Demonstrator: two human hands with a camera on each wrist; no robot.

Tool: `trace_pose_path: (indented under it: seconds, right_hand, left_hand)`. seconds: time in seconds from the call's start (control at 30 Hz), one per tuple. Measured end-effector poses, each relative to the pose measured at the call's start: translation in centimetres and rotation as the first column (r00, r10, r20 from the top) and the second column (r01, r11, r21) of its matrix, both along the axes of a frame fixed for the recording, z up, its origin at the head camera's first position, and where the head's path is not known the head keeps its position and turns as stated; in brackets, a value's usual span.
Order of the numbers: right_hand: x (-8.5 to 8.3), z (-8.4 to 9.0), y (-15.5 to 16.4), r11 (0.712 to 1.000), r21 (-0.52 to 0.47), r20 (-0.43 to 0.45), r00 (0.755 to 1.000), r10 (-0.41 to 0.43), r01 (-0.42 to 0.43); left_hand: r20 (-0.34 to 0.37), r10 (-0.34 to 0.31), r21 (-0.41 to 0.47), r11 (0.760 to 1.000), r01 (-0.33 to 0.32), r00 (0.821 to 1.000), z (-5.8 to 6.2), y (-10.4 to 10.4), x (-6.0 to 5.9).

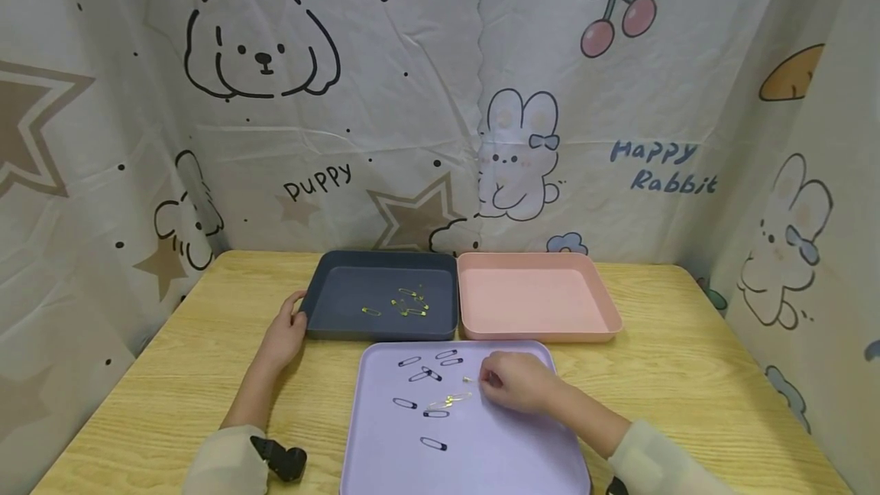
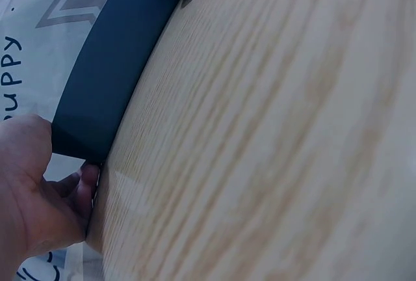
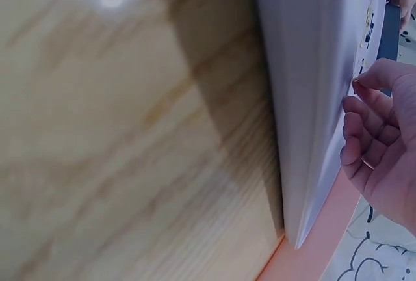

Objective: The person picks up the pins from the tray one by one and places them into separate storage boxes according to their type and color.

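My left hand (image 1: 283,334) holds the left end of a dark blue tray (image 1: 385,260); in the left wrist view the thumb lies against its end and curled fingers (image 2: 84,183) meet its lower corner. Several gold safety pins (image 1: 412,312) lie in that tray. Over the lilac tray (image 1: 392,472), my right hand (image 1: 519,382) pinches a small gold safety pin (image 1: 467,380) between thumb and forefinger, its end showing beyond the fingertips. To the left of that hand lie more gold safety pins (image 1: 448,401) and several black safety pins (image 1: 433,444).
A pink tray (image 1: 536,258) with nothing visible in it stands right of the dark blue one. All three trays are on a wooden table (image 1: 687,373). Behind the table hangs a printed curtain (image 1: 412,59).
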State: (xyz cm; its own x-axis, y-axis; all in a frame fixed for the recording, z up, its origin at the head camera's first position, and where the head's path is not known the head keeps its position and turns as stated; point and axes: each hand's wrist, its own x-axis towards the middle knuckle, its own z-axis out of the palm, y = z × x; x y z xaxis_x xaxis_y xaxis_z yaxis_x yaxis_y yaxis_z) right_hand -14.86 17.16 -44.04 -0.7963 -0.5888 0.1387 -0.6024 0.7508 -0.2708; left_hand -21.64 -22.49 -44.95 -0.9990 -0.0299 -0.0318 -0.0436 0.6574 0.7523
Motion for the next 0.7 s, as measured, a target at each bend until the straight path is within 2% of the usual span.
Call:
trace_pose_path:
  seconds: [0.37,0.7]
  right_hand:
    - [-0.3,0.8,-0.2,0.988,-0.118,0.121,0.989,-0.081,0.096]
    - [-1.6,2.7,-0.8,0.977,-0.156,0.132,0.983,-0.127,0.147]
  left_hand:
    - [-0.001,0.002,0.006,1.0,-0.002,1.0,-0.1,0.0,0.0]
    - [0.016,0.005,0.019,1.0,-0.005,1.0,-0.1,-0.1,0.0]
